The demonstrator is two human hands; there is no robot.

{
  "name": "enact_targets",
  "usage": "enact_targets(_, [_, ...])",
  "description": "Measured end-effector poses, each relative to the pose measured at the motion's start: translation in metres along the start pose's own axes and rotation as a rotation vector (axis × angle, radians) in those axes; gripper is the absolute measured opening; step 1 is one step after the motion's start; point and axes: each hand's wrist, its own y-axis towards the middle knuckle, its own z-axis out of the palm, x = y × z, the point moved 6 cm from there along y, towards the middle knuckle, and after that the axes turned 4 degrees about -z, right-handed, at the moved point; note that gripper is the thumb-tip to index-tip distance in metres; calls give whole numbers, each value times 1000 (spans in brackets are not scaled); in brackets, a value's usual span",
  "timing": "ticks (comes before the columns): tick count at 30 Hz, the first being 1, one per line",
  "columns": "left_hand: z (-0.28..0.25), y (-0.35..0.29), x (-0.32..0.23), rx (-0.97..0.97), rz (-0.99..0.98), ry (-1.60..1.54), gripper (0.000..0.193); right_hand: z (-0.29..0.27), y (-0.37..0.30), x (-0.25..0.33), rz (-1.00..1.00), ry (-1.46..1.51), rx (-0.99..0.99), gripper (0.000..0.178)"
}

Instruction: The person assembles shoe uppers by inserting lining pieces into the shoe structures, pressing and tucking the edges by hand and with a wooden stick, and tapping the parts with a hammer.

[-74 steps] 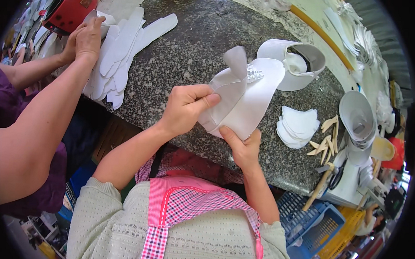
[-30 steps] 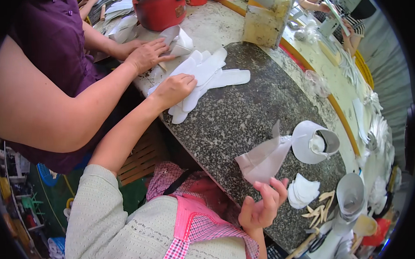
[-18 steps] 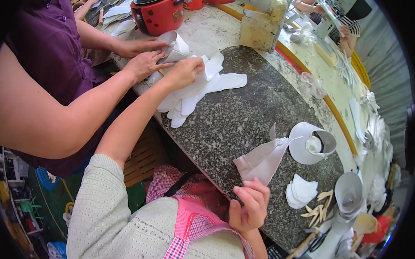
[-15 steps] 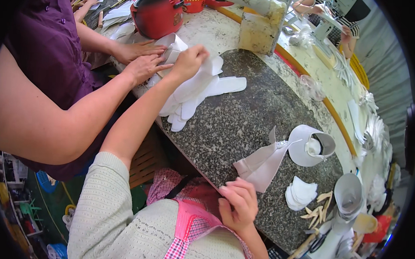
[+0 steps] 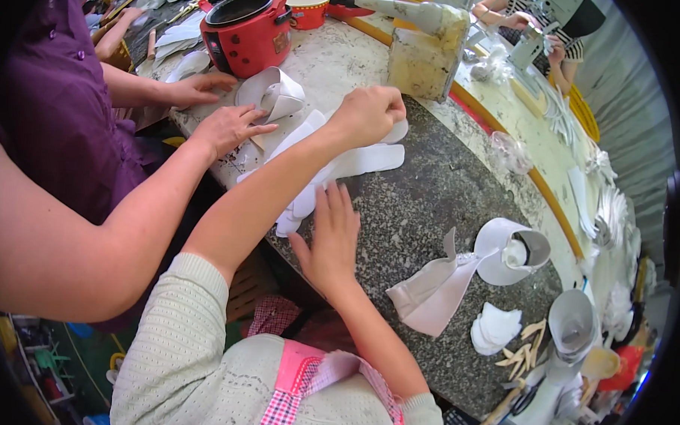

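Note:
A pile of long white cut pieces with rounded ends lies on the dark stone slab. My left hand, its fingers curled closed, is over the pile's far end. A white rounded end shows just below it, and whatever the fingers hold is hidden. With fingers stretched out, my right hand rests at the pile's near edge. To the left, a co-worker's two hands are on either side of a curled white band-like piece.
A red pot and a grubby block-shaped container stand at the back. On the slab's right lie a pale folded piece, a white ring-shaped piece, small white pieces and wooden clips. Another person sits far right.
My left hand has moved right across the pile. My right hand has come up from the slab's near edge to the pile and opened. The co-worker's hands have drawn apart from the curled piece.

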Motion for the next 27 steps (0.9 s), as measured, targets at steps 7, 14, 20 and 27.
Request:
enact_targets(7, [-146, 2, 16, -856, -28, -210, 13, 47, 6, -4, -7, -348, 238, 82])
enact_targets(14, [-213, 25, 78, -1435, 170, -163, 8, 20, -38, 13, -137, -45, 195, 58])
enact_targets(20, [-241, 73, 169, -1282, -73, 256, 13, 13, -35, 6, -127, 167, 158, 53])
enact_targets(27, [-283, 103, 253, -658, -539, 554, 15, 5, -31, -2, -63, 219, 179, 51])
